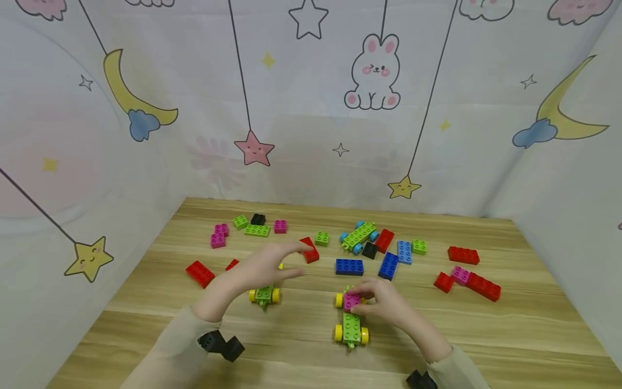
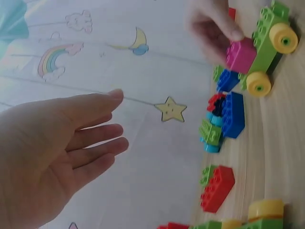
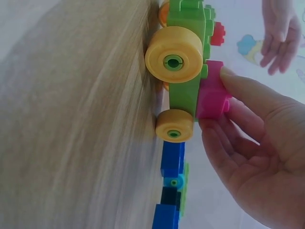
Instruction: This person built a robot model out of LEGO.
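My right hand [image 1: 384, 302] pinches a pink brick [image 1: 352, 301] between thumb and fingers. That brick sits at the far end of a green toy car base [image 1: 352, 328] with yellow wheels; the right wrist view shows the pink brick [image 3: 212, 90] against the base's studs. My left hand [image 1: 264, 266] is in the air with its fingers extended, holding nothing. Below it on the table, partly hidden by the hand, stands a second green car base [image 1: 264, 294] with yellow wheels. In the left wrist view, the left hand's [image 2: 71, 148] fingers are apart from any brick.
Behind the hands lie a green car base with blue wheels [image 1: 358, 236], blue bricks [image 1: 349, 266] and a black brick [image 1: 370, 250]. Red bricks [image 1: 200, 274] and pink bricks [image 1: 218, 240] are at the left. A joined red and pink row [image 1: 483, 286] lies right. A printed curtain [image 1: 311, 119] encloses the table.
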`<action>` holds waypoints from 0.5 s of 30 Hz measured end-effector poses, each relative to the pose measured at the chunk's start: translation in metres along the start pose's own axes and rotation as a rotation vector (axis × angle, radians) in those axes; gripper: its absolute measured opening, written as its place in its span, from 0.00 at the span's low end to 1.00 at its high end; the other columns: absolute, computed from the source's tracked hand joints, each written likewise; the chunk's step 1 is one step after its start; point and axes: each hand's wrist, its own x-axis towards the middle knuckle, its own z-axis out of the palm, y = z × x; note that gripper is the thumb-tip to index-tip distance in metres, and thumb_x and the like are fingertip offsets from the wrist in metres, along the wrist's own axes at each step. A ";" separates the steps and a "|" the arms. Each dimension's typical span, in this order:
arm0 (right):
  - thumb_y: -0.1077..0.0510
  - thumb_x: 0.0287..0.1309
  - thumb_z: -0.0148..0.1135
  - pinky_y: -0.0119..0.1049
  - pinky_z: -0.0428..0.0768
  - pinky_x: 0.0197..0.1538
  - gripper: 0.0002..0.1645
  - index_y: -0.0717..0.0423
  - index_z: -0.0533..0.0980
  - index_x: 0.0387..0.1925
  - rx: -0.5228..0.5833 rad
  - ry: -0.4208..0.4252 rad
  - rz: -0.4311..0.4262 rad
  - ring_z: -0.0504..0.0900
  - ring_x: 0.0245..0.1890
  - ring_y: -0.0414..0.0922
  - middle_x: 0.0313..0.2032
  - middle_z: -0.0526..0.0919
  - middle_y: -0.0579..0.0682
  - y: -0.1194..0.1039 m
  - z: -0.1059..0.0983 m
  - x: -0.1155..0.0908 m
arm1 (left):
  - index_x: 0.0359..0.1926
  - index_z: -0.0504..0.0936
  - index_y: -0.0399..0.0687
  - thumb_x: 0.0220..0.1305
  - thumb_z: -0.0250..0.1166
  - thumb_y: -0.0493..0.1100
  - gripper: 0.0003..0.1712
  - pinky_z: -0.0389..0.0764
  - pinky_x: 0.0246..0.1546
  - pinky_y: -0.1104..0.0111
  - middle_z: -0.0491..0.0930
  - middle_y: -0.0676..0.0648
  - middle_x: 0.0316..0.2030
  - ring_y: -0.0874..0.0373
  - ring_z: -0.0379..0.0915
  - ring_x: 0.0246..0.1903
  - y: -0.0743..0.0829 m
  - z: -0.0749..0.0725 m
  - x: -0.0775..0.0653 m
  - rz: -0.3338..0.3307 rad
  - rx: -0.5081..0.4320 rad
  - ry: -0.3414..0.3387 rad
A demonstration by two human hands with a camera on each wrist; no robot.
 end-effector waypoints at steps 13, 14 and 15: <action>0.54 0.53 0.73 0.27 0.81 0.43 0.19 0.59 0.84 0.45 0.024 0.007 -0.001 0.82 0.40 0.43 0.42 0.85 0.50 0.003 0.002 -0.002 | 0.62 0.75 0.40 0.66 0.65 0.40 0.25 0.74 0.60 0.48 0.77 0.38 0.60 0.41 0.72 0.60 -0.070 -0.028 -0.011 -0.160 0.143 0.215; 0.54 0.53 0.73 0.27 0.81 0.43 0.19 0.59 0.84 0.45 0.025 0.007 -0.001 0.82 0.40 0.43 0.42 0.85 0.50 0.004 0.002 -0.002 | 0.63 0.74 0.40 0.65 0.65 0.40 0.25 0.74 0.60 0.48 0.77 0.38 0.60 0.41 0.72 0.60 -0.074 -0.027 -0.012 -0.167 0.148 0.214; 0.54 0.53 0.73 0.28 0.81 0.43 0.19 0.59 0.84 0.45 0.026 0.008 0.000 0.82 0.41 0.43 0.42 0.85 0.50 0.004 0.002 -0.002 | 0.63 0.74 0.39 0.65 0.65 0.40 0.25 0.73 0.60 0.47 0.76 0.38 0.60 0.40 0.72 0.60 -0.078 -0.027 -0.012 -0.171 0.155 0.216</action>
